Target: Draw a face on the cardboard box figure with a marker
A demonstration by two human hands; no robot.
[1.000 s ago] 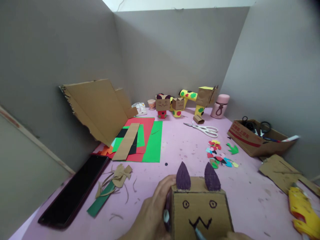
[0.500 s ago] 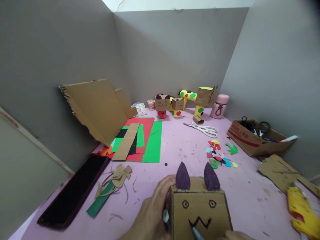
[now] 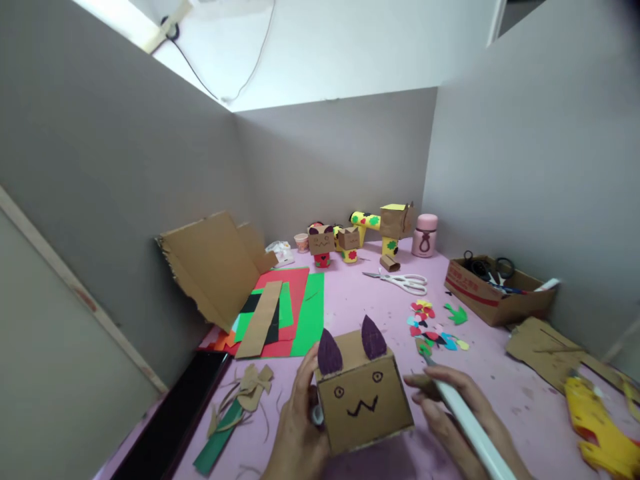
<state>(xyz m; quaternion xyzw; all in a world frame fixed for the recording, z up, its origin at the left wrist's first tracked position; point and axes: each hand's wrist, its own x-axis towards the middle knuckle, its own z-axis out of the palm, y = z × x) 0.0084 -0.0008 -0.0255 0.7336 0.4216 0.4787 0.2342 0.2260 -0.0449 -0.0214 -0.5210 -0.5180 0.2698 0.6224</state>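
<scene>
My left hand (image 3: 298,427) grips the left side of a cardboard box head (image 3: 367,407) above the front of the table. Two purple pointed ears stand on its top, and its front bears drawn round eyes and a zigzag mouth. Between my left hand and the box shows a small whitish round-ended object (image 3: 317,415), perhaps a pen cap. To the right of the box, my right hand (image 3: 453,413) is closed round a white marker pen (image 3: 473,427), whose grey tip points up and away, apart from the box.
Cut paper shapes (image 3: 433,330), white scissors (image 3: 400,283) and a box of tools (image 3: 493,293) lie beyond to the right, with a yellow glue gun (image 3: 597,427) nearer. Coloured sheets (image 3: 309,320), scraps (image 3: 250,387) and a black phone (image 3: 173,420) are left. Decorated cardboard animals (image 3: 321,241) stand behind.
The marker has come away from the mouth, and my right hand has moved right with it. The box head is raised and turned in my left hand. The view has tilted up.
</scene>
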